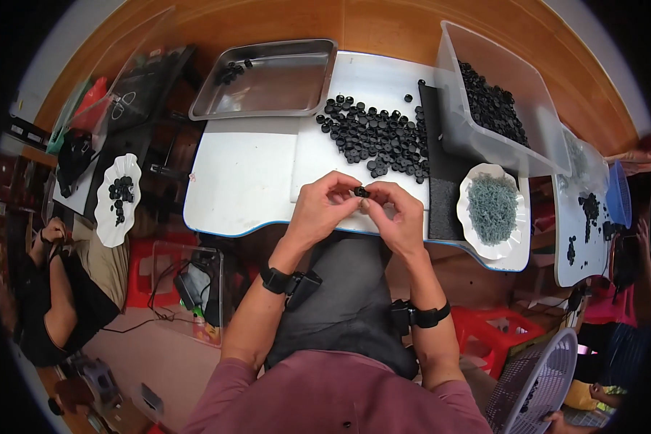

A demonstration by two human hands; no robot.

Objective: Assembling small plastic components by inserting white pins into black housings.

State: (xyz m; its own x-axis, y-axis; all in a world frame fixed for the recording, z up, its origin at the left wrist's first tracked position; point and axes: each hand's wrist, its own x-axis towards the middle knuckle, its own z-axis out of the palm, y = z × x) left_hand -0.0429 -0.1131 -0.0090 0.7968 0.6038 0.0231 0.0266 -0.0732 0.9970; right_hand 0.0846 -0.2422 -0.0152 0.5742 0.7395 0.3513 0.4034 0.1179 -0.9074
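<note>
Between my fingertips, just above the table's near edge, is a small round black part [361, 192]. My left hand [321, 205] pinches it from one side, and my right hand [393, 212] closes on it from the other. The fingers partly cover it, so its detail is hard to make out. Beyond my hands, a spread of similar round black parts [383, 137] lies on the white table [239, 173]. To the right, a white scalloped dish [471, 239] holds a heap of thin grey-green pieces [492, 208].
A metal tray [275, 79] with several black parts stands at the back left. A clear plastic bin [535, 155] full of black parts sits back right, beside a black mat [445, 188]. A seated person [58, 296] is at left. Red stools [495, 333] stand below.
</note>
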